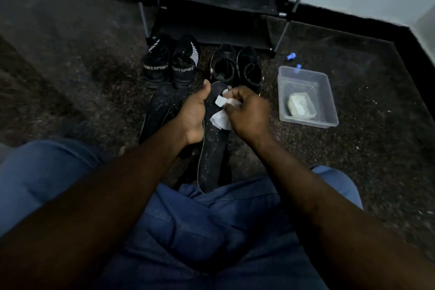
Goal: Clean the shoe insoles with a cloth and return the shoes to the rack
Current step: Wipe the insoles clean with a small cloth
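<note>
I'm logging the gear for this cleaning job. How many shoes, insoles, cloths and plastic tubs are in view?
Shoes: 4
Insoles: 2 (one held, one on the floor)
Cloths: 1
Plastic tubs: 1
Total: 8

I get one cam only: head-worn, wide-angle, pitched fwd & down at the floor. Close in, mid-frame, are the left hand (191, 115) & right hand (249, 117); shoe rack (209, 0) sits farther off, top edge.
</note>
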### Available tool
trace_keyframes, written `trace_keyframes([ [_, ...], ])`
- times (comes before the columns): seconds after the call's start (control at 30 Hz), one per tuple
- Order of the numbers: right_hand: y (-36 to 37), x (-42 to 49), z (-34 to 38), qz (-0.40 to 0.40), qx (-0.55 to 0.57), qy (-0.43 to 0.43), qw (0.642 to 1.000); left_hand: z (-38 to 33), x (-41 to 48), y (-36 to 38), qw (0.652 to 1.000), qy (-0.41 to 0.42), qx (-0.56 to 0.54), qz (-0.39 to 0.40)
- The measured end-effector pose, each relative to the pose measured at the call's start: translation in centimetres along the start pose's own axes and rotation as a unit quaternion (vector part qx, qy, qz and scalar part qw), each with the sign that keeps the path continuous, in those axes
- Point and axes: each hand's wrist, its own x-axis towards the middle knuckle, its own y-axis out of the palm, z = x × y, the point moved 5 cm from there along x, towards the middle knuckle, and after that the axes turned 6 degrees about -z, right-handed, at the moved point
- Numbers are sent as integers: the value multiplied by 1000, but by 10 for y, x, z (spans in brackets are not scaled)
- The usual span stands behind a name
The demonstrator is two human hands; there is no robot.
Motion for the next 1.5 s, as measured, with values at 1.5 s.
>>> trace_keyframes([
  [1.5, 29, -3, -24, -57, -159, -132, 977, 37, 42, 2, 998, -25, 44, -47],
])
